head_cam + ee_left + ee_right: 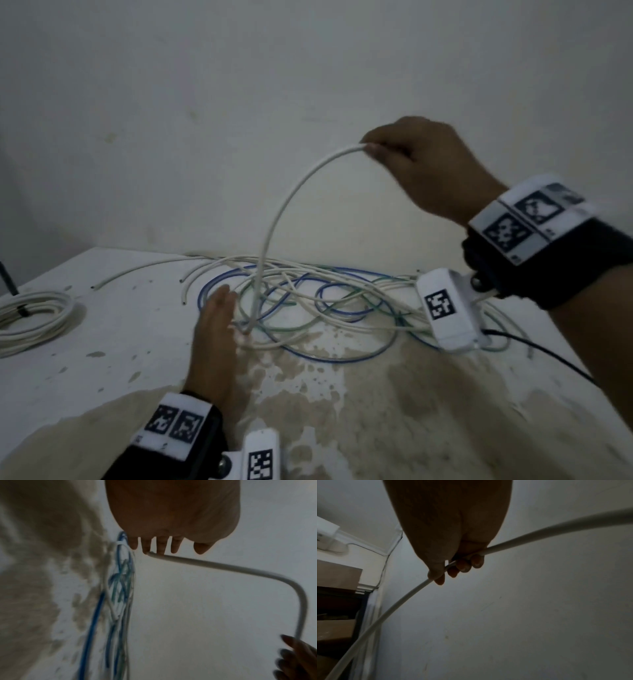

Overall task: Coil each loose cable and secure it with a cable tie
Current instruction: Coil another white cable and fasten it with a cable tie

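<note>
White cable (274,219) is arching high because the right hand (431,164) is pinching it, its grip closed, probably drawing it from the tangle (308,301). Meanwhile the left hand (215,329), fingers straight, is touching its lower end above the counter (102,342), seemingly steadying it.

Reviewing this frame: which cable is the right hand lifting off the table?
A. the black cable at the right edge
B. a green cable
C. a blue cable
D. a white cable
D: the right hand grips a white cable that arches up from the tangle of blue, green and white cables lying on the table; the right wrist view shows its fingers curled round it.
</note>
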Motion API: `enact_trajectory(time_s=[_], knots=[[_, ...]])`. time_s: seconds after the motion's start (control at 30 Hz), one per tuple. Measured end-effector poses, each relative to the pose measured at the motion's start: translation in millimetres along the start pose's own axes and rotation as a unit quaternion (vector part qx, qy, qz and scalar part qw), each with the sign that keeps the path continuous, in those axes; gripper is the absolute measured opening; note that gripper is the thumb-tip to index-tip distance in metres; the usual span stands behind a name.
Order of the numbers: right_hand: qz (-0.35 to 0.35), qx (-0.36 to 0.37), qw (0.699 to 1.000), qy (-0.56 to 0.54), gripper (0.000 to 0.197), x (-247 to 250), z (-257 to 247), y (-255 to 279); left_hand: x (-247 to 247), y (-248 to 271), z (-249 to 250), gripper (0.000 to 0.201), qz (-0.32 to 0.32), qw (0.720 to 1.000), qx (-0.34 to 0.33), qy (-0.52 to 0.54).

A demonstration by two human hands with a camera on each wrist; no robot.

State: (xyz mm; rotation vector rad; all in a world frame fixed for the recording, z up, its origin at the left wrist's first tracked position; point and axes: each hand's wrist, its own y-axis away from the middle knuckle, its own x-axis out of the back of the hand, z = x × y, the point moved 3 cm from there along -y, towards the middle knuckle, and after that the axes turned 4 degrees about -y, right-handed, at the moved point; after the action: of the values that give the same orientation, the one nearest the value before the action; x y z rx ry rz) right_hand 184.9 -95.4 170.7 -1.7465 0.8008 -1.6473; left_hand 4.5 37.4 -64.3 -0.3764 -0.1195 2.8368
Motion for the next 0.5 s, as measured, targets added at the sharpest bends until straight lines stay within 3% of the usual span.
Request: enact_trajectory(time_s=[0.1,0.2,0.3,0.4,0.5], knots=[[-0.037,0.026,0.999,-0.022,0.027,-1,-15,5,-10,9,35,0.033,-0.029,0.998,-0.059,-0.013],[-0.028,0.027,0.999,-0.037,0.025,-2,-20,14,-34,27,69,0.048,-0.086,0.993,-0.011,0.074],[-0.038,0.009,0.999,-0.012,0.024,-5,-17,25,-56,41,104,0.061,-0.160,0.979,-0.022,0.122],[-0.036,-0.009,0.999,-0.006,0.023,-1,-17,35,-78,63,122,0.036,-0.235,0.969,-0.056,0.056],[-0.041,-0.090,0.994,-0.046,0.024,9,-5,54,-85,71,134,0.028,-0.231,0.965,-0.056,0.108]])
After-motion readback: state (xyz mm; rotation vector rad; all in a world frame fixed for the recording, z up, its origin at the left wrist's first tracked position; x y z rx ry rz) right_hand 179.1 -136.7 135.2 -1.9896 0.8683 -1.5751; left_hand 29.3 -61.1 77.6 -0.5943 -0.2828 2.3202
